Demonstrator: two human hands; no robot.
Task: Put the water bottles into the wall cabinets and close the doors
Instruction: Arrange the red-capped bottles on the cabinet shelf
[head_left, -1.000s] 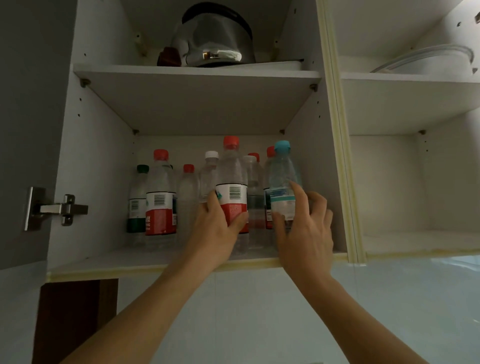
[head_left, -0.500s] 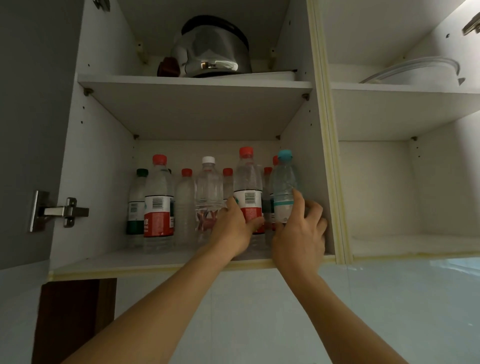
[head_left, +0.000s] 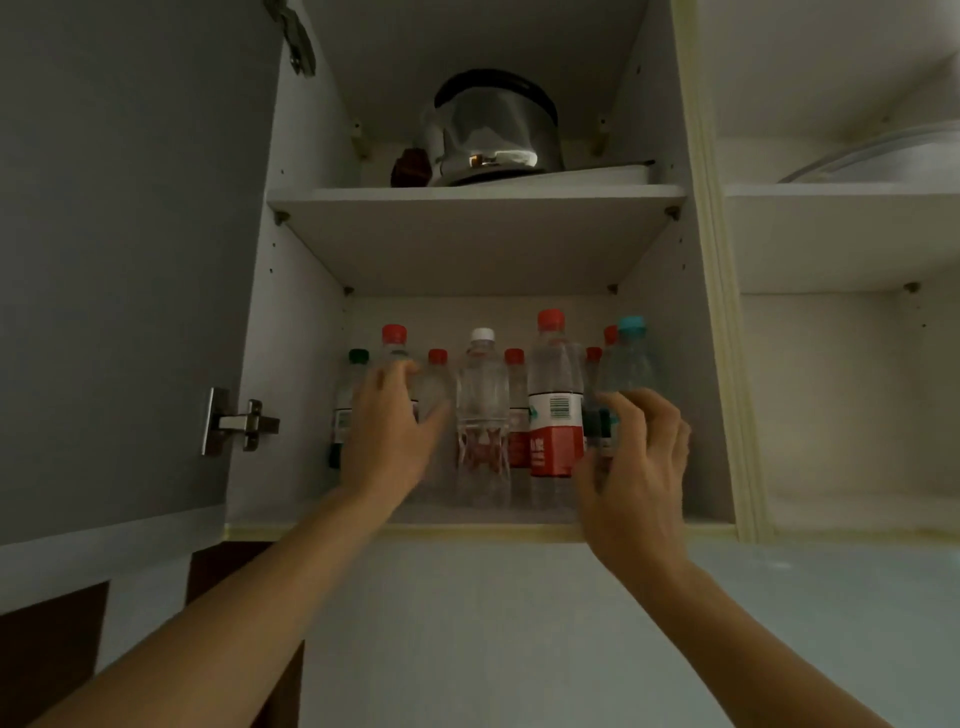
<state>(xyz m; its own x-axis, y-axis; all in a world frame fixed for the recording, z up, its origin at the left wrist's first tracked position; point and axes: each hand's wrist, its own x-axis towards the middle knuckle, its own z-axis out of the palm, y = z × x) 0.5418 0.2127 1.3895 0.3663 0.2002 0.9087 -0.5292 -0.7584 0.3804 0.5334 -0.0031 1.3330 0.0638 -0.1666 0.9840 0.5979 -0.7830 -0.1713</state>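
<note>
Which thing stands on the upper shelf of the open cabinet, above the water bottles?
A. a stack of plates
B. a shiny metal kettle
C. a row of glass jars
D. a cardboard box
B: a shiny metal kettle with a dark handle stands on the upper shelf, while the water bottles stand on the lower shelf beneath it.

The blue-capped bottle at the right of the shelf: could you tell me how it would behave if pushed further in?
The blue-capped bottle is tall and narrow, so it may tip if pushed high. It looks like clear thin plastic, so probably squashy. The right hand wraps its lower half, which should steady it.
</note>
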